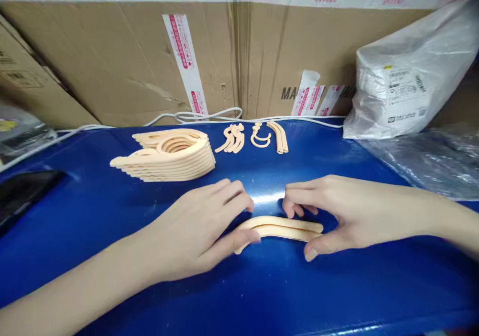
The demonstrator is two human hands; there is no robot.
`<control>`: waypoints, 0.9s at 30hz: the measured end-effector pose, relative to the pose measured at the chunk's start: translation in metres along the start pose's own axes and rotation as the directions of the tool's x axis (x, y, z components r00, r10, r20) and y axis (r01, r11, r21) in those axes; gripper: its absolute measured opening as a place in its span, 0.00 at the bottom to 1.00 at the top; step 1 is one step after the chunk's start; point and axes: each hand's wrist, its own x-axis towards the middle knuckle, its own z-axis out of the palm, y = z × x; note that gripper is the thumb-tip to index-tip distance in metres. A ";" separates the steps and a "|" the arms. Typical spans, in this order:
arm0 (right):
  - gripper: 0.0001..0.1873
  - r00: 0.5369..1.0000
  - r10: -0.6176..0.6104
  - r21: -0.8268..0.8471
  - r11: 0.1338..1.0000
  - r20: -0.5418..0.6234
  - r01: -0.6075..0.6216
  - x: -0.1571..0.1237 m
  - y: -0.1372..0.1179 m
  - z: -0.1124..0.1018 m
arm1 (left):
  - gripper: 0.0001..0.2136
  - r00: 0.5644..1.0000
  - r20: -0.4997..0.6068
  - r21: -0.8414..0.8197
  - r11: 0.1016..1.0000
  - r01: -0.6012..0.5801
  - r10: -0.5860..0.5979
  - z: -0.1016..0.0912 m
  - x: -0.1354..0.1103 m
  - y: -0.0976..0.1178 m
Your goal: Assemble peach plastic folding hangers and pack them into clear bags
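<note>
A pair of curved, cream-coloured strips [284, 227], apparently plastic hanger parts, lies side by side on the blue table in front of me. My left hand [209, 221] is at their left end, its thumb over the strips and its fingers curled on the far side. Around the right end, my right hand [337, 211] has its thumb and fingers apart; the thumb is close to the strip tips, and whether it touches them I cannot tell. Farther back is a neat stack of cream hanger-shaped pieces [175, 161].
Small hooks [234, 137], a few more hooks [260, 135] and curved strips [279, 136] lie along the back of the blue table [239, 296]. Behind them run a white cable [209, 115] and cardboard boxes [123, 62]. A white parcel bag [400, 86] stands right; a dark object [26, 191] lies left.
</note>
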 end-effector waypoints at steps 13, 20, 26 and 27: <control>0.13 0.867 -0.231 -0.552 0.832 -0.441 -0.059 0.018 0.037 -0.004 | 0.23 0.994 -0.082 0.288 0.953 0.094 -0.073 0.019 -0.003 -0.014; 0.14 0.864 -0.242 -0.735 0.650 -0.441 -0.193 0.058 0.057 -0.031 | 0.23 0.995 -0.031 0.289 0.952 0.097 -0.092 0.010 0.003 -0.009; 0.12 0.882 -0.185 -0.688 0.700 -0.434 -0.191 0.084 0.067 -0.038 | 0.23 0.995 -0.017 0.292 0.951 0.103 -0.102 0.010 0.003 -0.012; 0.12 0.884 -0.173 -0.664 0.725 -0.435 -0.185 0.087 0.068 -0.039 | 0.23 0.995 -0.013 0.290 0.952 0.102 -0.103 0.011 0.002 -0.013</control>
